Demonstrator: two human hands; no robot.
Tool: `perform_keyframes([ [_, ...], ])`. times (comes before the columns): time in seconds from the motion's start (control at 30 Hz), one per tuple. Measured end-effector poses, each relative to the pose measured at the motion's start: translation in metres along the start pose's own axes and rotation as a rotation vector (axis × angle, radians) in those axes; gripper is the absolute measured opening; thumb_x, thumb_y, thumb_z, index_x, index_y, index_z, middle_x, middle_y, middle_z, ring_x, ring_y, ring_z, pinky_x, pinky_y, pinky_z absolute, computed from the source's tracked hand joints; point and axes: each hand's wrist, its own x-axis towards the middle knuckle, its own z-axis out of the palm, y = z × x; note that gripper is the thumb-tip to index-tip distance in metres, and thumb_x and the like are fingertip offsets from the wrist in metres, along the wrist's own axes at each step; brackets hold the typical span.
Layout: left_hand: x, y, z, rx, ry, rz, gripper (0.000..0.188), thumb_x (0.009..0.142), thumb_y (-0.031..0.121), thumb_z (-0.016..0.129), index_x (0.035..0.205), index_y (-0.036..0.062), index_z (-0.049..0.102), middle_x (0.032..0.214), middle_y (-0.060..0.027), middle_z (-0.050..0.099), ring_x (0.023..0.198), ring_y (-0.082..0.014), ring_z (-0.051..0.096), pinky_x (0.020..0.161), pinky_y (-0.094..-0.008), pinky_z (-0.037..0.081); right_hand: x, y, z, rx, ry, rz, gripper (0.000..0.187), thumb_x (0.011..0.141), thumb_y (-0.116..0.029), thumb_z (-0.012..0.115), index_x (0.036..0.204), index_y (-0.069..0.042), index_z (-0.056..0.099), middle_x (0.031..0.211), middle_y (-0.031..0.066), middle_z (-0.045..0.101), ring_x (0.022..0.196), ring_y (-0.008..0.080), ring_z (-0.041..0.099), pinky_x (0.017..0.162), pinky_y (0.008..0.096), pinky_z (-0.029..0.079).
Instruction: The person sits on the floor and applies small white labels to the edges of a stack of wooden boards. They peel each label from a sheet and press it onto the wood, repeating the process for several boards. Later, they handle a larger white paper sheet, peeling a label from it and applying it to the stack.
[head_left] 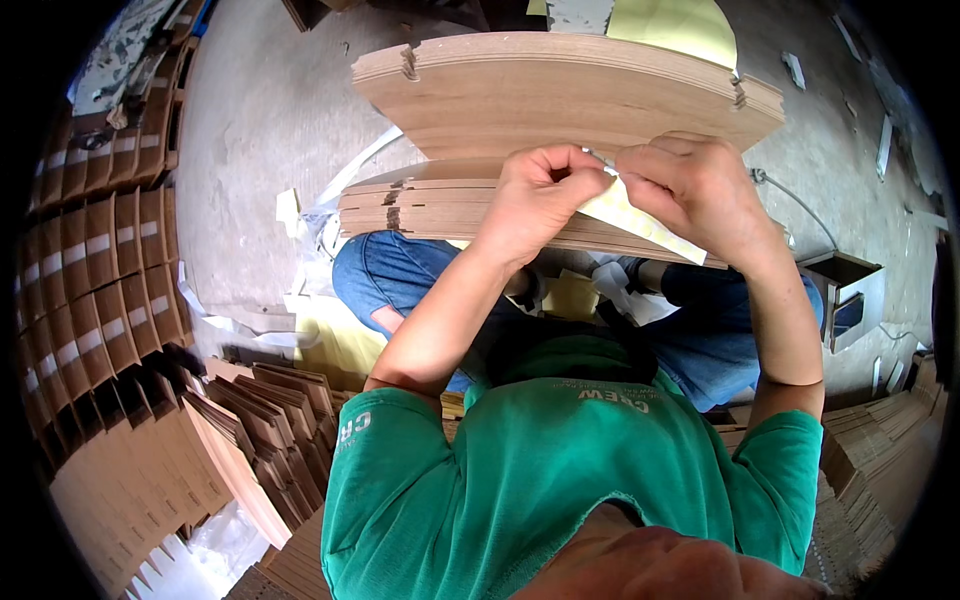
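Left hand (540, 195) and right hand (700, 190) pinching pale-yellow flat paper strip (642, 219) above brown wood-grain board stack (440, 208); keeping pinches close, strip taut likely helping control.

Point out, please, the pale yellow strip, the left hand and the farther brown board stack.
Pale yellow strip (636, 219): head view, on its exposed face.
Left hand (535, 198): head view, near the thumb's base.
Farther brown board stack (570, 105): head view, on its broad face.

Left forearm (450, 310) and right forearm (787, 310) reach toward the far side, elbows bent outward; the left hand (540, 195) pinches thumb against forefinger, while the right hand (695, 185), just beside it, curls its fingers inward.
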Motion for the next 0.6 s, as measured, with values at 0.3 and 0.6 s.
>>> perform_keyframes([
  [0.3,0.002,0.009,-0.006,0.052,-0.046,-0.085,0.006,0.076,0.004,0.061,0.08,0.0,0.063,0.078,-0.0019,0.062,0.072,-0.0065,0.054,0.069,-0.0192,0.042,0.002,0.006,0.002,0.158,-0.003,0.1,0.009,0.068,-0.005,0.061,0.076,-0.002,0.058,0.058,0.0108,0.051,0.053,0.0247,0.05,0.049,0.0319,0.041],
  [0.6,0.0,0.011,-0.007,0.057,0.072,-0.053,0.013,0.076,0.006,0.063,0.087,-0.0006,0.064,0.081,-0.0044,0.063,0.077,-0.01,0.056,0.073,-0.0221,0.043,-0.002,0.02,-0.012,0.551,-0.044,0.457,0.009,0.08,-0.011,0.055,0.083,-0.004,0.06,0.053,-0.0031,0.047,0.045,0.0069,0.043,0.042,0.0212,0.033],
])
